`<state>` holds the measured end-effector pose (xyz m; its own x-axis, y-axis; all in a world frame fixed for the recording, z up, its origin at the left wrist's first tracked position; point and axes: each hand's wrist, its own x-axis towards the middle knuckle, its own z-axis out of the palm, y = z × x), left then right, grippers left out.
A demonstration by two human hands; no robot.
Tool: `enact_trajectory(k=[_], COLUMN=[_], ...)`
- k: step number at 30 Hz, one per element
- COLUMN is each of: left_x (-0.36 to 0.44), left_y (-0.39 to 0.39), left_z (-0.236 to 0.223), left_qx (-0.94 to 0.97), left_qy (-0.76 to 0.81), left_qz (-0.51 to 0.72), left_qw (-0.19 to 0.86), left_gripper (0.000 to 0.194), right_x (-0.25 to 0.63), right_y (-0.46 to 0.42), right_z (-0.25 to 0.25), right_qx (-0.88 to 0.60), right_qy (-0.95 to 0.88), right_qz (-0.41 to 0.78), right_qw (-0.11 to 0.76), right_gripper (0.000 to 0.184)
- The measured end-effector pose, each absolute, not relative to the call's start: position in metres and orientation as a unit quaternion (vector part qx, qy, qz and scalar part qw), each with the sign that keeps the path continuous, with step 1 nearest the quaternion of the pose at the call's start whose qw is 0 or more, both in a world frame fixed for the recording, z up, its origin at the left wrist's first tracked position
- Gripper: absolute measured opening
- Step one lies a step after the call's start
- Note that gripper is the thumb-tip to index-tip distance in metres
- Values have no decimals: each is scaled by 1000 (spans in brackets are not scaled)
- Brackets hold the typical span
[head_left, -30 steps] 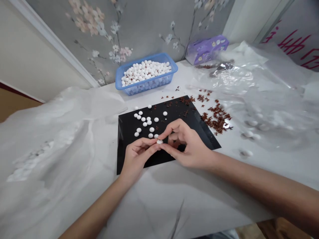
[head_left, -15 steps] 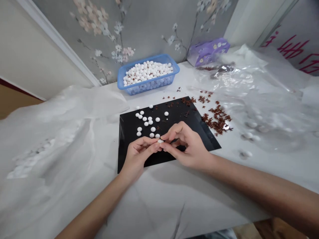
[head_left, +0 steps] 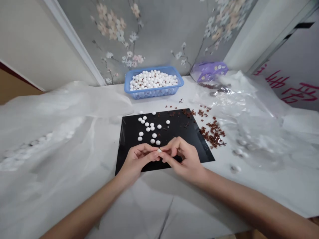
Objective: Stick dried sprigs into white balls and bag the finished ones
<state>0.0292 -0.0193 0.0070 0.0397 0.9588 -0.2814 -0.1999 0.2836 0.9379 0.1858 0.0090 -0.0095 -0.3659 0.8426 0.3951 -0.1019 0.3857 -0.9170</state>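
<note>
Low over the front of a black mat [head_left: 129,156], my two hands meet fingertip to fingertip at a small white ball [head_left: 159,150]. My left hand [head_left: 138,159] pinches the ball between thumb and forefinger. From the other side, my right hand [head_left: 184,154] presses thumb and forefinger on it; any small piece between those fingertips is hidden. Just beyond the fingers lie several loose white balls [head_left: 154,135]. Small brown star-shaped pieces [head_left: 214,132] are heaped at the mat's right edge, with some scattered on its far right corner.
A blue plastic basket [head_left: 154,92] full of white balls, some with brown bits, stands by the wall. Behind the brown pieces are clear plastic bags [head_left: 239,93] and a purple pack [head_left: 209,71]. At left, a white translucent bag [head_left: 59,132] holds more balls.
My head view has shifted, so the basket and mat sit lower in the picture. My right fingertips have closed in slightly on the white ball; my left hand keeps its pinch.
</note>
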Motion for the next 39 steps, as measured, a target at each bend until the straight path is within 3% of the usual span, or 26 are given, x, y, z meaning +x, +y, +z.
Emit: enact_trajectory(k=[5, 10, 15, 26, 31, 39], left_x=[24, 11, 8, -10, -18, -11], left_y=[-20, -18, -17, -10, -6, -8], left_z=[8, 2, -5, 0, -1, -1], left_qx=[486, 760, 837, 761, 712, 694], left_qy=[558, 532, 492, 593, 666, 655], left_qz=[458, 313, 239, 259, 222, 287], left_qw=[492, 202, 18, -40, 17, 79], left_gripper=[11, 14, 19, 24, 19, 18], right_x=[208, 259, 278, 272, 269, 262], right_y=[36, 82, 98, 92, 92, 83], right_z=[8, 24, 15, 15, 10, 20], right_qx=[-313, -557, -577, -592, -613, -639], right_qy=[-788, -779, -798, -797, -780, -745], right_qz=[406, 202, 158, 117, 129, 186], right_qw=[341, 205, 71, 18, 3, -34], right_gripper=[19, 18, 4, 11, 12, 16])
